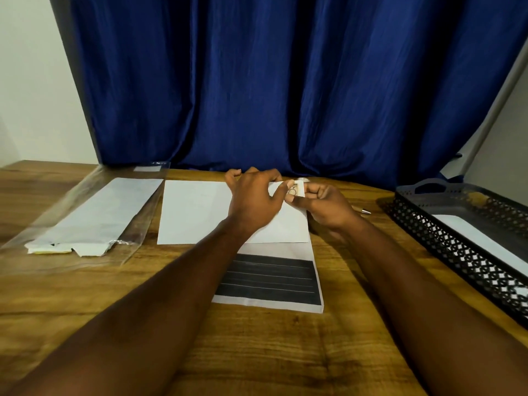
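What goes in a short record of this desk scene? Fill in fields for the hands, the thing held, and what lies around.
Left hand: pinches the stamp, above the envelope
Right hand: pinches it from the other side
Envelope: white, flat on the table
Left side: plastic sleeve holding paper
Right side: pen, black mesh tray
Near edge: sheet with dark block

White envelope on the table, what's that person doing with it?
A person is working on the white envelope, which lies on the wooden table. The left hand holds its far right corner, and the right hand pinches a small stamp-like sticker at that corner. It looks like the sticker is being stuck on. A printed sheet lies partly under the envelope, and a black mesh tray sits to the right.
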A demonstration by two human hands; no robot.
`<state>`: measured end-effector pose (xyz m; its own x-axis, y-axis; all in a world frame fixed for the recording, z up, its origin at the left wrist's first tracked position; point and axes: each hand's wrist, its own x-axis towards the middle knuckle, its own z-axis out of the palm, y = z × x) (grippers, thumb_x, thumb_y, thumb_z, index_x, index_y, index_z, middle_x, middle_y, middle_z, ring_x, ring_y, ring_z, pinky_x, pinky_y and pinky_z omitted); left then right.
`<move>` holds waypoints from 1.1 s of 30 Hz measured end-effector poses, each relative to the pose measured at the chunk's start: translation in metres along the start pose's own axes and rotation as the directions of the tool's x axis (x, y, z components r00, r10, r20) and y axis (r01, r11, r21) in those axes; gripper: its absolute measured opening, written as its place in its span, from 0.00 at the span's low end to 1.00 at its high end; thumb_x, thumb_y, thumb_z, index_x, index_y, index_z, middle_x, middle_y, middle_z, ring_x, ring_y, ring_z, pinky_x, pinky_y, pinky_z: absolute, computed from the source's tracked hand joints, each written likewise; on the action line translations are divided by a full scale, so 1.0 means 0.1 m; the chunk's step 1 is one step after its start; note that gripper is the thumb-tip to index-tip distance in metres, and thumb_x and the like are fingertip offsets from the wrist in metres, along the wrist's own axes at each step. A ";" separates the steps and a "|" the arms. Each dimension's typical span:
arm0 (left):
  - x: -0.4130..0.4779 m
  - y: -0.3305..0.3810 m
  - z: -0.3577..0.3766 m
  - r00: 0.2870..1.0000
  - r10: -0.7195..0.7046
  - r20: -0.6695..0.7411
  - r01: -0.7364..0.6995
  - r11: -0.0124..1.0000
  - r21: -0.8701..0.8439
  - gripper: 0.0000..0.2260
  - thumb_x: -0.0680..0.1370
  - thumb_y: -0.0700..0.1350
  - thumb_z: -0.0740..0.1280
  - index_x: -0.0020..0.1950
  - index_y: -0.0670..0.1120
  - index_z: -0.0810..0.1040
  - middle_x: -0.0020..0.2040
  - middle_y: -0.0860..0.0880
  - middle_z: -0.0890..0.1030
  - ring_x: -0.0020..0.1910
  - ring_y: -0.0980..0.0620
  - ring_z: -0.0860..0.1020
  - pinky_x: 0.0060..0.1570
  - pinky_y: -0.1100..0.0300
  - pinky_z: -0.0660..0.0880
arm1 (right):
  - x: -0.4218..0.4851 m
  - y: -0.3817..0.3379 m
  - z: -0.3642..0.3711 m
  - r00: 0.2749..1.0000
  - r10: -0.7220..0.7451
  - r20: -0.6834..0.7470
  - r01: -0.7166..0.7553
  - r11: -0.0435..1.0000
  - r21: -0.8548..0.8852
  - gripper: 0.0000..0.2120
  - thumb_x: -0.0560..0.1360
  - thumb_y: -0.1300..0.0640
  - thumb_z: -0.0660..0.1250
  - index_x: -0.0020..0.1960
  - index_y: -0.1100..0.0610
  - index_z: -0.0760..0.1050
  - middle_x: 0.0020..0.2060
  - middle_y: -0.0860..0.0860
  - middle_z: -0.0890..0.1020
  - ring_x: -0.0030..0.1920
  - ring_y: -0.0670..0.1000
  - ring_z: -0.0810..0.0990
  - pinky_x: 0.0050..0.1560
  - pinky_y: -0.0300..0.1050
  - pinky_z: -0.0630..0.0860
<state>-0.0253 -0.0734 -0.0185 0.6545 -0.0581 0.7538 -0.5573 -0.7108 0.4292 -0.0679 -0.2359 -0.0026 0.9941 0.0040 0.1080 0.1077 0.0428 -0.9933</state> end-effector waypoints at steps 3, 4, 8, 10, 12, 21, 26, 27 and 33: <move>-0.01 0.02 0.00 0.999 0.030 -0.027 -0.029 0.999 0.025 0.09 0.81 0.56 0.69 0.53 0.53 0.84 0.47 0.53 0.85 0.53 0.52 0.78 0.63 0.48 0.58 | 0.01 -0.02 -0.02 1.000 -0.020 0.020 0.021 1.000 -0.022 0.14 0.77 0.67 0.74 0.62 0.62 0.83 0.53 0.56 0.89 0.51 0.53 0.89 0.45 0.42 0.84; -0.01 0.02 0.00 0.999 0.032 -0.025 -0.031 0.999 0.033 0.09 0.81 0.56 0.69 0.53 0.53 0.84 0.47 0.53 0.85 0.53 0.52 0.78 0.63 0.48 0.58 | 0.01 -0.02 -0.02 0.999 -0.020 0.027 0.021 0.999 -0.033 0.14 0.77 0.67 0.75 0.62 0.62 0.83 0.53 0.56 0.89 0.53 0.54 0.89 0.47 0.44 0.84; -0.03 0.03 0.01 0.999 0.028 -0.017 -0.027 0.999 0.041 0.09 0.81 0.57 0.68 0.53 0.53 0.83 0.45 0.53 0.84 0.52 0.52 0.78 0.62 0.48 0.59 | 0.01 0.00 -0.01 1.000 -0.011 0.005 0.011 0.998 -0.055 0.12 0.77 0.66 0.74 0.60 0.60 0.84 0.52 0.56 0.89 0.52 0.57 0.89 0.53 0.51 0.85; -0.02 0.03 0.00 0.999 0.026 -0.029 -0.024 0.999 0.035 0.08 0.82 0.56 0.68 0.52 0.53 0.83 0.44 0.54 0.83 0.50 0.53 0.77 0.62 0.48 0.59 | 0.01 -0.01 0.00 1.000 0.000 -0.003 0.000 1.000 -0.031 0.08 0.80 0.62 0.73 0.58 0.60 0.85 0.50 0.57 0.89 0.49 0.56 0.89 0.48 0.48 0.85; -0.02 0.03 -0.01 0.999 0.016 -0.029 -0.015 1.000 0.021 0.08 0.82 0.56 0.67 0.52 0.54 0.83 0.44 0.55 0.83 0.50 0.54 0.77 0.62 0.48 0.58 | 0.00 -0.03 0.02 1.000 0.017 -0.026 -0.017 1.000 0.007 0.07 0.81 0.57 0.72 0.54 0.60 0.85 0.49 0.60 0.89 0.46 0.56 0.88 0.45 0.47 0.84; -0.06 0.04 -0.01 0.997 0.004 0.078 -0.003 1.000 -0.006 0.11 0.80 0.59 0.69 0.55 0.53 0.80 0.50 0.53 0.83 0.54 0.52 0.76 0.61 0.45 0.60 | 0.06 0.05 0.01 0.982 -0.070 -0.176 0.041 0.986 -0.162 0.10 0.83 0.52 0.70 0.52 0.58 0.85 0.46 0.56 0.89 0.49 0.60 0.88 0.48 0.54 0.84; -0.03 0.02 -0.04 0.986 0.016 0.166 -0.015 1.000 -0.007 0.13 0.79 0.60 0.70 0.59 0.54 0.79 0.55 0.54 0.82 0.58 0.53 0.75 0.63 0.47 0.59 | 0.05 0.02 0.01 0.983 -0.050 -0.176 0.023 0.988 -0.154 0.11 0.84 0.52 0.68 0.51 0.58 0.84 0.45 0.56 0.89 0.44 0.56 0.87 0.40 0.46 0.83; -0.02 0.03 -0.05 0.984 0.017 0.175 -0.018 1.000 0.001 0.14 0.80 0.60 0.70 0.59 0.54 0.79 0.55 0.54 0.82 0.59 0.53 0.75 0.63 0.48 0.58 | 0.04 0.01 0.01 0.983 -0.049 -0.176 0.020 0.987 -0.160 0.11 0.84 0.52 0.68 0.51 0.58 0.84 0.45 0.55 0.89 0.44 0.56 0.87 0.38 0.44 0.83; -0.04 0.03 -0.05 0.986 0.105 0.133 -0.121 0.986 0.116 0.18 0.80 0.61 0.66 0.64 0.52 0.78 0.61 0.52 0.81 0.63 0.49 0.75 0.66 0.46 0.58 | 0.05 0.03 0.01 0.968 -0.091 -0.234 0.054 0.985 -0.162 0.11 0.84 0.51 0.68 0.55 0.59 0.84 0.45 0.54 0.89 0.43 0.54 0.87 0.38 0.43 0.82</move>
<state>-0.0326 -0.0723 -0.0180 0.6543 -0.2249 0.7221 -0.5692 -0.7750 0.2743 -0.0625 -0.2349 -0.0048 0.9544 -0.2339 0.1852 0.1607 -0.1199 -0.9797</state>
